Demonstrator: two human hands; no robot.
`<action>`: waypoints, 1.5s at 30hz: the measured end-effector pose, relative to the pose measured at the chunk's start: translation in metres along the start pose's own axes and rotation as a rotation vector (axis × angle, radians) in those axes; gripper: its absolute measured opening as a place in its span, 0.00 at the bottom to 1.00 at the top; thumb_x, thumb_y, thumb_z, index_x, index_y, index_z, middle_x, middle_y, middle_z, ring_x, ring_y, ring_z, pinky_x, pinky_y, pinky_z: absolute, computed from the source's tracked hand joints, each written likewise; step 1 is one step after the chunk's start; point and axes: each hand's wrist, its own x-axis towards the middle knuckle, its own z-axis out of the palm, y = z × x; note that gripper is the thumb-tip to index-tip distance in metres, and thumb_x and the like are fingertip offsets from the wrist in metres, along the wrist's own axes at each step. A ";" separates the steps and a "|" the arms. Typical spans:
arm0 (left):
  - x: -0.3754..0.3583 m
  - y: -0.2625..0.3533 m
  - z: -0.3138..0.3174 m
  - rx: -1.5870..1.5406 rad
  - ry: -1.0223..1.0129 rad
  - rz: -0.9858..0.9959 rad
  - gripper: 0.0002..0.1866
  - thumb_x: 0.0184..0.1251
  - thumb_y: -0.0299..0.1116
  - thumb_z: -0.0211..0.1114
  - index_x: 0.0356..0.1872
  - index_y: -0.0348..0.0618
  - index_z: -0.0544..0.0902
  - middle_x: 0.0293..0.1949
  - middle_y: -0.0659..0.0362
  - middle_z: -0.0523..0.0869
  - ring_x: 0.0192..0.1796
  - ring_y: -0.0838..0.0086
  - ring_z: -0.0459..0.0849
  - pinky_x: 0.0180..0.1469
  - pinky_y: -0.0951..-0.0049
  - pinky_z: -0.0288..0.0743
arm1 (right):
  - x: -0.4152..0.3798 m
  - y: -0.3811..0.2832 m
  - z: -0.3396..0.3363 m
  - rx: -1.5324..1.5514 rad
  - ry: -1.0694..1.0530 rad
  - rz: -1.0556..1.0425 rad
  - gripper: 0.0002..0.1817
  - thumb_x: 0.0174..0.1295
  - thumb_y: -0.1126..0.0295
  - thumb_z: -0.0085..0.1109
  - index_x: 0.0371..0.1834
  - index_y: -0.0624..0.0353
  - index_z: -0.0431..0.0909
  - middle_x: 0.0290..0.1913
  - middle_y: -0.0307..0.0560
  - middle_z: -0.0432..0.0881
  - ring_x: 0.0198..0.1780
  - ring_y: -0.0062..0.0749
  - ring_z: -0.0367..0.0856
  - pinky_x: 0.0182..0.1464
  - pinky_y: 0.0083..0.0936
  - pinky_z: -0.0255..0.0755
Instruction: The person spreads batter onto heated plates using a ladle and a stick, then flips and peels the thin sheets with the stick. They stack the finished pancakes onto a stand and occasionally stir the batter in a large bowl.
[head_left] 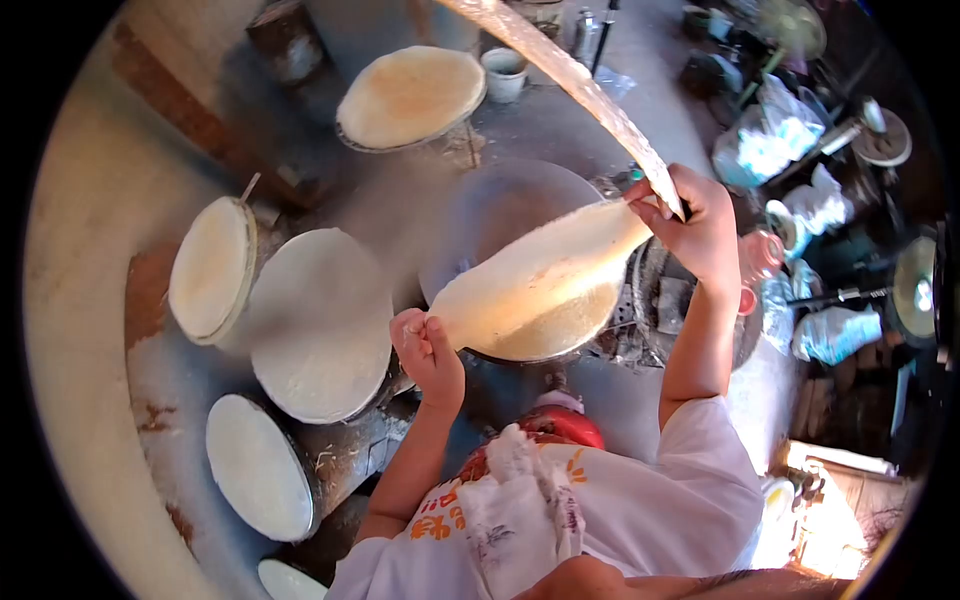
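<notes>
A thin, pale round sheet (540,265) with light brown patches hangs stretched between my two hands over a large round pan (480,190). My left hand (428,348) is closed on the sheet's lower left edge. Up at the right, my right hand (690,215) pinches its other edge and also holds a long, flat wooden strip (570,75), which slants up to the top of the view. The sheet's lower part droops close to the pan, and the rest of it hides much of the pan.
Pale round discs lie at the left (322,325), far left (210,270), lower left (258,468) and top (410,97). A white cup (504,74) stands behind the pan. Plastic bags (770,130) and clutter fill the right side. Haze blurs the area left of the pan.
</notes>
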 end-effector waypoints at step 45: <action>0.096 -0.125 -0.227 0.948 -0.069 -0.138 0.09 0.57 0.29 0.61 0.39 0.46 0.83 0.36 0.55 0.80 0.43 0.59 0.79 0.45 0.62 0.74 | 0.216 0.139 0.366 0.110 -0.366 -0.028 0.17 0.61 0.75 0.53 0.54 0.62 0.77 0.31 0.41 0.84 0.25 0.27 0.73 0.28 0.27 0.70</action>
